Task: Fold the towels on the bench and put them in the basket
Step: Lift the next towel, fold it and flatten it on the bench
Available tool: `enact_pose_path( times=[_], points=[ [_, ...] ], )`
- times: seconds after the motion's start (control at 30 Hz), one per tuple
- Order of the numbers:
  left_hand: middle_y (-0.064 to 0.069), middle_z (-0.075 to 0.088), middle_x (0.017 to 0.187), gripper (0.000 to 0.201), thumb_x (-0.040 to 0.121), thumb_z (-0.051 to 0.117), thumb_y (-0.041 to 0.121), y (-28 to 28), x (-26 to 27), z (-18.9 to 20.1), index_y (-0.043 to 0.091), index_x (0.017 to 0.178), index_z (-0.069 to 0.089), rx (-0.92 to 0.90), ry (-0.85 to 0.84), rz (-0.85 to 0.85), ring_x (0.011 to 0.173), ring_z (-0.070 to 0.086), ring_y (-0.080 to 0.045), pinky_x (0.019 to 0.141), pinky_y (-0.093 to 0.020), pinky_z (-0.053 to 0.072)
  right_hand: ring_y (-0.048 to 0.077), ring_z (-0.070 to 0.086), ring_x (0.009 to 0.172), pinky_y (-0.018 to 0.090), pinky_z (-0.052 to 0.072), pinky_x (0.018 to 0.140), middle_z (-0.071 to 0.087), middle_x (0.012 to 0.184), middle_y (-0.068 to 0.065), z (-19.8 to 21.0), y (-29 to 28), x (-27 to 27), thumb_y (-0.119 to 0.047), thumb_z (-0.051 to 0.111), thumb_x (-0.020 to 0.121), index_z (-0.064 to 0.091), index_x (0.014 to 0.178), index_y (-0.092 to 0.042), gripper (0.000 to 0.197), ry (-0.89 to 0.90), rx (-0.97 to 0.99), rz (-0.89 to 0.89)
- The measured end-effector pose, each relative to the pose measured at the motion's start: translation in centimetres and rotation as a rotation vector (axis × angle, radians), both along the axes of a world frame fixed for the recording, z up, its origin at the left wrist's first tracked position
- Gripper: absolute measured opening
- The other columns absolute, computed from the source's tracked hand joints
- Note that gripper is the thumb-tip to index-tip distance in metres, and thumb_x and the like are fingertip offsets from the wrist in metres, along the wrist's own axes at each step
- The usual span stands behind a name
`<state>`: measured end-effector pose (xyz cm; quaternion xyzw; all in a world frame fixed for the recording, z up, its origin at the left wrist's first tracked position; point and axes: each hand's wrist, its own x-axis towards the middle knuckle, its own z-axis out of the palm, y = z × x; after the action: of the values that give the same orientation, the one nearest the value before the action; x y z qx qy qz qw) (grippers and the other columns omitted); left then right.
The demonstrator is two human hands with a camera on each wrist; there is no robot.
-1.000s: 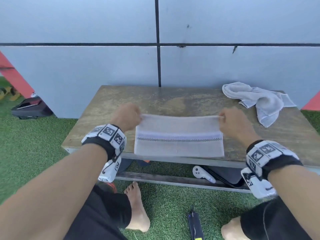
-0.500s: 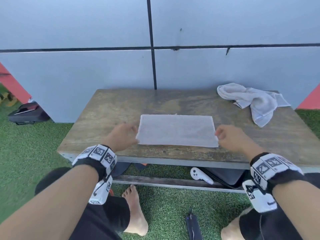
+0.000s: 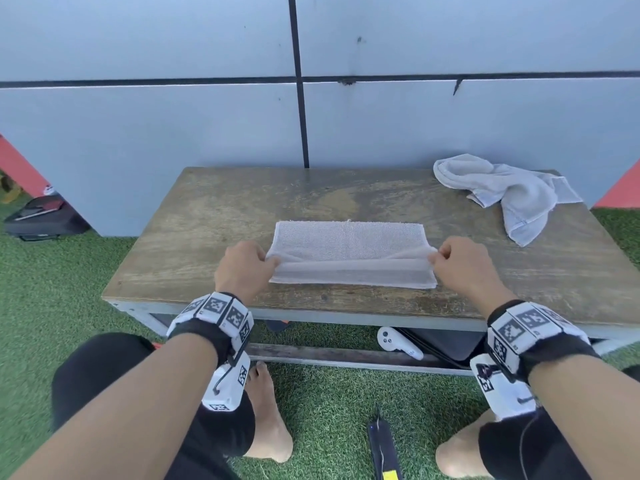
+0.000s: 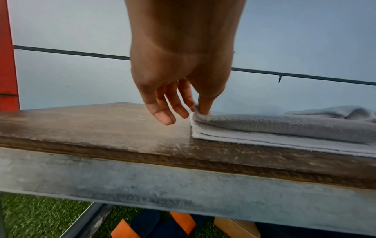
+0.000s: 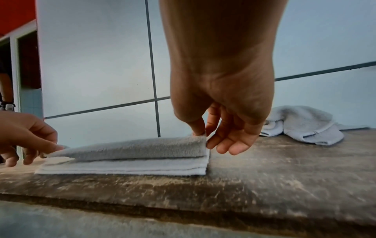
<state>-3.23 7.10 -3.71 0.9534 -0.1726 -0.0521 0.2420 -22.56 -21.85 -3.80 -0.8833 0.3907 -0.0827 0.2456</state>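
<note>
Thumb and forefinger of the left hand (image 3: 246, 268) pinch the left end of the folded towel (image 3: 349, 249), while the right hand (image 3: 462, 265) pinches the right end the same way; the other fingers (image 5: 234, 141) hang loosely spread. Both hands lift the upper layer slightly off the layers below. That towel lies near the front middle of the wooden bench (image 3: 207, 216). A second, crumpled towel (image 3: 509, 192) sits at the far right corner, well apart. Under the bench lies what seems to be a white controller (image 3: 398, 342), on green turf (image 3: 52, 289).
</note>
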Motion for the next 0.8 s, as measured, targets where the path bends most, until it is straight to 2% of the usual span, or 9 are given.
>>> enact_pose_path(
  times=[0.13,0.23,0.33,0.47,0.53,0.6,0.67,0.73,0.8],
  points=[
    [0.005,0.041,0.047,0.048,0.086,0.073,0.032,0.4,0.5,-0.3,0.021,0.052,0.040,0.054,0.079,0.004,0.040,0.038,-0.013,0.045,-0.019,0.029,0.024,0.059,0.056,0.035,0.054,0.063,0.064,0.064,0.007,0.9,-0.3,-0.1,-0.024,0.071,0.089,0.050,0.060,-0.012,0.037,0.172,0.083,0.072],
    [0.003,0.048,0.052,0.041,0.084,0.073,0.029,0.4,0.6,-0.5,0.018,0.056,0.045,0.070,0.132,0.035,0.046,0.043,-0.015,0.047,-0.021,0.033,0.020,0.063,0.071,0.038,0.055,0.074,0.069,0.076,0.005,1.1,-0.3,-0.4,-0.026,0.074,0.087,0.062,0.072,-0.011,0.024,0.269,0.139,0.066],
    [0.002,0.055,0.080,0.017,0.082,0.066,0.021,-0.5,0.3,0.1,0.015,0.081,0.051,0.035,0.029,0.051,0.072,0.051,-0.017,0.061,-0.028,0.040,0.023,0.060,0.083,0.043,0.053,0.078,0.063,0.091,0.003,1.2,0.3,0.1,-0.027,0.064,0.083,0.054,0.090,-0.019,0.015,0.234,0.050,0.035],
    [0.000,0.047,0.120,0.028,0.093,0.060,0.023,-3.9,-0.2,-0.1,0.013,0.118,0.052,-0.092,-0.128,-0.157,0.107,0.042,-0.013,0.090,-0.027,0.036,0.025,0.042,0.109,0.042,0.043,0.089,0.046,0.118,0.007,0.4,2.2,2.9,-0.024,0.055,0.086,0.047,0.112,-0.017,0.028,0.007,-0.170,0.142],
    [-0.001,0.047,0.133,0.033,0.097,0.055,0.025,-6.6,-0.2,-0.7,0.014,0.127,0.051,-0.107,-0.177,-0.297,0.119,0.044,-0.014,0.100,-0.028,0.037,0.026,0.040,0.121,0.042,0.042,0.098,0.043,0.131,0.009,-0.4,3.8,5.2,-0.024,0.051,0.091,0.045,0.126,-0.014,0.037,-0.008,-0.185,0.293],
    [-0.004,0.042,0.147,0.039,0.100,0.051,0.026,-9.2,-0.4,-1.8,0.014,0.137,0.047,-0.048,-0.195,-0.412,0.136,0.039,-0.021,0.112,-0.038,0.036,0.028,0.033,0.136,0.045,0.036,0.109,0.033,0.149,0.011,-1.7,5.3,7.5,-0.026,0.044,0.097,0.038,0.140,-0.013,0.046,0.019,-0.158,0.395],
    [-0.004,0.026,0.162,0.047,0.104,0.039,0.029,-11.0,-0.7,-3.3,0.017,0.149,0.036,0.052,-0.160,-0.481,0.151,0.020,-0.024,0.122,-0.044,0.022,0.025,0.012,0.150,0.046,0.018,0.121,0.013,0.164,0.007,-3.2,6.2,9.2,-0.031,0.033,0.103,0.022,0.153,-0.014,0.054,0.084,-0.125,0.454],
    [0.001,0.008,0.168,0.052,0.108,0.022,0.034,-11.4,-0.8,-4.8,0.021,0.158,0.017,0.164,-0.122,-0.510,0.155,0.002,-0.021,0.125,-0.042,0.005,0.018,-0.009,0.153,0.044,0.002,0.124,-0.007,0.167,0.000,-4.7,6.5,9.8,-0.037,0.018,0.105,0.003,0.159,-0.020,0.059,0.191,-0.138,0.489],
    [0.005,-0.006,0.168,0.055,0.108,0.013,0.037,-11.1,-0.6,-6.1,0.024,0.161,0.003,0.230,-0.132,-0.525,0.154,-0.009,-0.017,0.124,-0.039,-0.005,0.012,-0.018,0.151,0.044,-0.004,0.124,-0.016,0.165,-0.005,-5.6,6.2,9.8,-0.042,0.011,0.104,-0.007,0.158,-0.025,0.059,0.239,-0.160,0.496]
  ],
)
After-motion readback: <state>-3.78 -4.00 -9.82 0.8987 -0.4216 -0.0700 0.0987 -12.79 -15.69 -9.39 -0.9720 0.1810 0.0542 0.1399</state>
